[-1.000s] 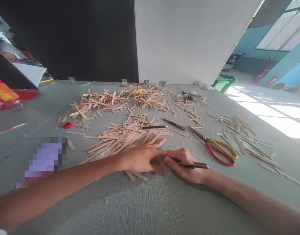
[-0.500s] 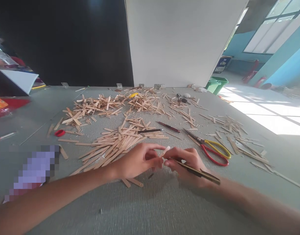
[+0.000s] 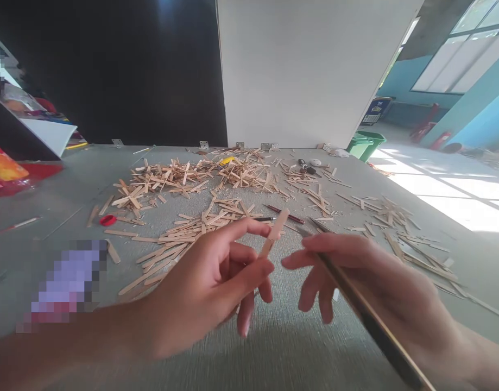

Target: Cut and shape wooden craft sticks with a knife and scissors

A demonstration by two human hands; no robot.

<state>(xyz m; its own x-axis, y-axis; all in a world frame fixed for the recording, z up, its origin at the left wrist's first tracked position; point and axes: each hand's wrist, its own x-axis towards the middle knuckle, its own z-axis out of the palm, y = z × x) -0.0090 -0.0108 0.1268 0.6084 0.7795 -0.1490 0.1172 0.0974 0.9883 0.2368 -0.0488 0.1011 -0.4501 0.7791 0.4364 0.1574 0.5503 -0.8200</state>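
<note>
Between thumb and fingers of my left hand (image 3: 216, 271) a wooden craft stick (image 3: 278, 225) is pinched, its rounded end pointing up and away. A small dark mark shows on the stick. My right hand (image 3: 367, 282) is just to the right, apart from the stick, with several fingers extended. It holds a slim gold-and-black utility knife (image 3: 367, 315), whose handle slants back toward the lower right. Behind the left hand lies a loose heap of craft sticks (image 3: 184, 233). The right hand hides most of the scissors; only their blades (image 3: 320, 225) show.
Piles of stick pieces (image 3: 163, 182) spread across the back of the grey table (image 3: 269, 358). A dark red pen (image 3: 292, 216), a black pen (image 3: 265, 219), keys (image 3: 306, 167) and a red ring (image 3: 108, 220) lie among them. A black and white panel (image 3: 282, 76) stands behind.
Both hands have come up closer to the camera and drawn apart. The right hand with the knife has moved off the stick, which now shows more fully in the left hand.
</note>
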